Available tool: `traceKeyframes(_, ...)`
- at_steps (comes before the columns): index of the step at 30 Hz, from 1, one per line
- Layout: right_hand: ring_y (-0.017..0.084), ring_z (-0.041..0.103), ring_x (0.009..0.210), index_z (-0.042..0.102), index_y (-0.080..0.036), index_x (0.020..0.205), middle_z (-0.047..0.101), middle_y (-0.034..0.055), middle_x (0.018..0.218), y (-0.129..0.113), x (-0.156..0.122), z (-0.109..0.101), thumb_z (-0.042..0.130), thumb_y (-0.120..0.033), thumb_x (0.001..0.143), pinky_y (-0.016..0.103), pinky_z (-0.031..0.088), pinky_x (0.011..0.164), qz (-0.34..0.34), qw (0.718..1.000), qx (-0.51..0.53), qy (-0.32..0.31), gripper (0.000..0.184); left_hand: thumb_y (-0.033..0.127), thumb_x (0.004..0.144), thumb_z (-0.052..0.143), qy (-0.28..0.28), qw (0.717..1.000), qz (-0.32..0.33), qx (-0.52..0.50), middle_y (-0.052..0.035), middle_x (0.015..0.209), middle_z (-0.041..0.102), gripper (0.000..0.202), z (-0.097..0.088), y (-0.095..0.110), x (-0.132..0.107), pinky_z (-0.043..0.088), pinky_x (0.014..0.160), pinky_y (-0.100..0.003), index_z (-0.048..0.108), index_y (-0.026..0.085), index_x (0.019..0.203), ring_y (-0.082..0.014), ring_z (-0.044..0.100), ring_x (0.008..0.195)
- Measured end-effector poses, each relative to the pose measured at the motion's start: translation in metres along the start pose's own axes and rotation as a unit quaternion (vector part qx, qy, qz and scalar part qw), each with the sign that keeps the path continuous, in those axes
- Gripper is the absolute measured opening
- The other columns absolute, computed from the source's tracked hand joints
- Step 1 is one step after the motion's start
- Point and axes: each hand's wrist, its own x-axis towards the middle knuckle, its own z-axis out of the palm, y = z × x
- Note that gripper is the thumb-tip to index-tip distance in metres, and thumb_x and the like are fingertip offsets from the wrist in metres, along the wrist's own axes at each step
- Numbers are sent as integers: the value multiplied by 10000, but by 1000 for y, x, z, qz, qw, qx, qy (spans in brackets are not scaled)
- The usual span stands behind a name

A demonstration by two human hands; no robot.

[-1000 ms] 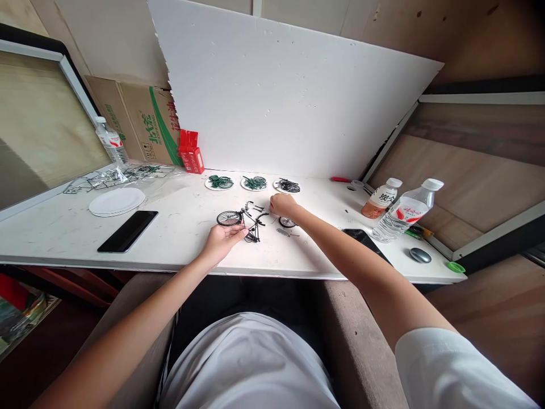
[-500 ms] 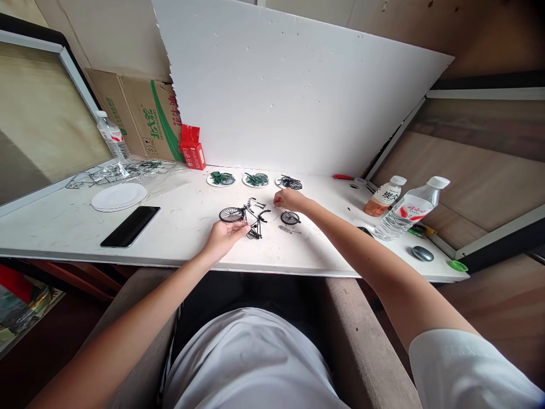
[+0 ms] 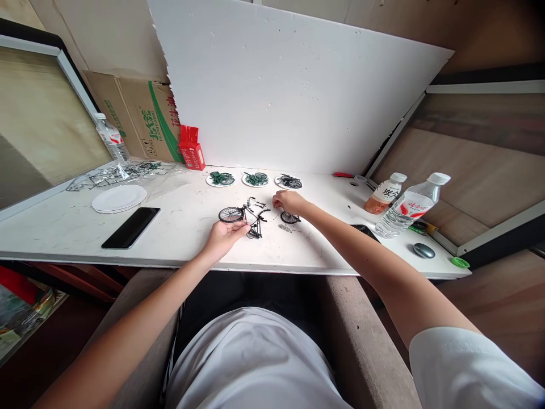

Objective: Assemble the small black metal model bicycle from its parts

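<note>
My left hand (image 3: 229, 232) is closed on a black model bicycle (image 3: 254, 216), pinching its frame between thumb and fingers. One spoked wheel of the bicycle points left, and the handlebar stands toward the back. To the right, my right hand (image 3: 288, 201) has its fingertips pinched together just above the white table (image 3: 191, 238); what they hold, if anything, is too small to make out. A loose black wheel (image 3: 290, 217) lies beneath that hand, partly hidden by it. Close by is a small thin grey part (image 3: 285, 228) flat on the table.
Behind my hands, three white plates (image 3: 208, 180) carry green and black model parts. To the left are a phone (image 3: 131, 228), stacked white discs (image 3: 119, 198) and a red box (image 3: 192, 149). A brown-drink bottle (image 3: 384, 193), water bottle (image 3: 411, 205) and mouse (image 3: 423, 251) stand right.
My right hand has shifted very slightly toward the front and covers a little more of the loose wheel. My left hand and the bicycle look nearly unmoved.
</note>
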Motion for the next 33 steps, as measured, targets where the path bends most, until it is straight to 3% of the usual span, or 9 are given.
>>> traceKeyframes(6,244,647,992,723,-153,1053,726,145,1136,-3,-3,4,581,-41,953,285,417,736,3,1000,-6,23,207,497,657,994,13,1000,1,-16,-172,1184,821,569,3,5,-3,541,1144,-548,812,127,1050,-363,750,1193)
traceKeyframes(9,245,627,995,702,-152,1057,699,142,1133,-14,-11,0,534,-44,956,302,453,775,13,995,47,82,224,492,651,996,11,1000,5,-23,-169,1166,825,575,4,5,-3,546,1135,-545,810,131,1057,-358,755,1180)
traceKeyframes(14,221,595,951,653,-198,1012,639,86,1031,-62,-46,-6,519,-230,1054,349,510,856,-52,933,273,228,144,513,630,1000,11,1000,1,-27,-177,1169,824,607,5,6,-3,533,1140,-548,813,126,1058,-369,746,1192)
traceKeyframes(17,221,586,962,641,-217,1057,605,86,1070,-98,-65,-5,534,-353,1092,367,523,869,-67,907,344,235,177,508,618,1005,15,1000,0,-26,-176,1162,825,611,5,8,-3,529,1137,-554,810,126,1052,-374,744,1194)
traceKeyframes(21,241,570,1030,626,-234,1100,555,96,1121,-128,-70,0,490,-380,1115,402,529,928,-110,904,348,223,201,475,615,1010,21,999,6,-37,-162,1130,830,616,5,7,-3,532,1130,-554,797,127,1077,-356,758,1156)
traceKeyframes(28,267,547,1118,607,-244,1080,570,107,1124,-138,-65,15,478,-297,1107,461,496,1024,-116,911,318,235,143,450,615,1013,16,999,-3,-44,-178,1147,823,613,4,3,0,524,1143,-544,796,111,1077,-349,754,1164)
traceKeyframes(33,274,542,1097,600,-247,1090,600,115,1131,-141,-65,21,460,-302,1116,466,483,1013,-109,917,295,247,153,458,615,1011,18,999,-4,-40,-175,1139,826,611,4,2,1,525,1145,-555,802,110,1071,-346,762,1141)
